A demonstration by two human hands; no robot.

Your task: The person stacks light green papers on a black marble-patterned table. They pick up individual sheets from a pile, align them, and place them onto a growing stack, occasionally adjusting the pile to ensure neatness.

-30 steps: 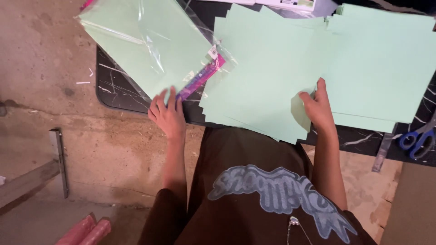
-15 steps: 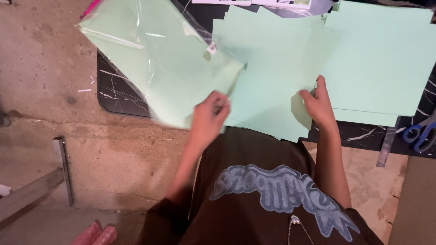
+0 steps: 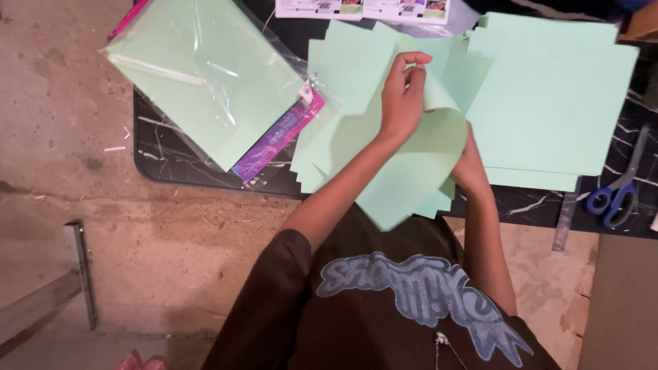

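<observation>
On the black marble table (image 3: 171, 164) we see loose green sheets (image 3: 555, 96) toward its right edge and a plastic-wrapped green pack (image 3: 205, 89) at its left corner. Our left hand (image 3: 403, 96) pinches a curled green sheet (image 3: 411, 171) mid-table; our right hand (image 3: 471, 164) grips underneath, fingers hidden. Blue scissors (image 3: 617, 195) lie at the right edge.

- Two hands: left hand (image 3: 403, 96), right hand (image 3: 471, 164).
- One curled mint-green paper sheet (image 3: 411, 171), held up.
- Two loose piles of mint-green sheets: middle pile (image 3: 349, 75), right pile (image 3: 555, 96).
- One clear plastic pack of green paper (image 3: 205, 75).
- One pair of blue-handled scissors (image 3: 620, 188).
- One black marbled table (image 3: 164, 154).
</observation>
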